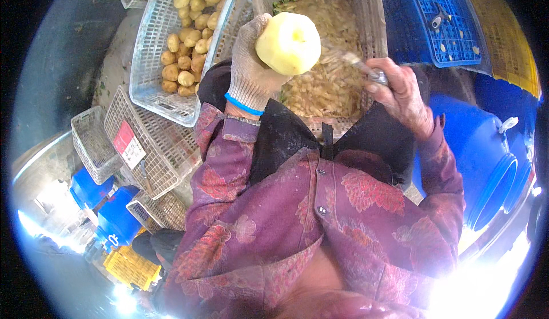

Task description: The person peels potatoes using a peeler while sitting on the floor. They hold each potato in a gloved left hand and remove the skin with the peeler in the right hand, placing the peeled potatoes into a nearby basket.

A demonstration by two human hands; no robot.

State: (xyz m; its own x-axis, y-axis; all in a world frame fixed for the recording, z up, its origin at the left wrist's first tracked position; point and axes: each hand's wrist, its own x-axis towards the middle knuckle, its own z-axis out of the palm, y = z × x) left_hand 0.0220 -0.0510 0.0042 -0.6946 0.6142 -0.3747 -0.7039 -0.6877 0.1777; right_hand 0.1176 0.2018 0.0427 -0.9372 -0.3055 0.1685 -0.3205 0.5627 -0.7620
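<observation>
A peeled, pale yellow vegetable (289, 44), likely a large potato, is held up by my left hand (256, 64) in a knitted glove with a blue cuff band. To its right, my bare right hand (401, 89) grips the metal handle of a peeler (377, 76); its head is blurred and points towards the vegetable, apart from it. Below both hands, a plastic crate (376, 19) between my knees holds a thick layer of peelings (328, 89). Left of my gloved hand, a light blue crate (137, 68) contains many small unpeeled potatoes (184, 63).
A blue crate (461, 40) at the upper right bears another peeler (436, 22) and scraps. Blue plastic barrels (463, 143) stand beside my right arm. Stacked grey crates (158, 151) are at the left, one with a knife (145, 174) on it. Part of another person (165, 244) shows at the lower left.
</observation>
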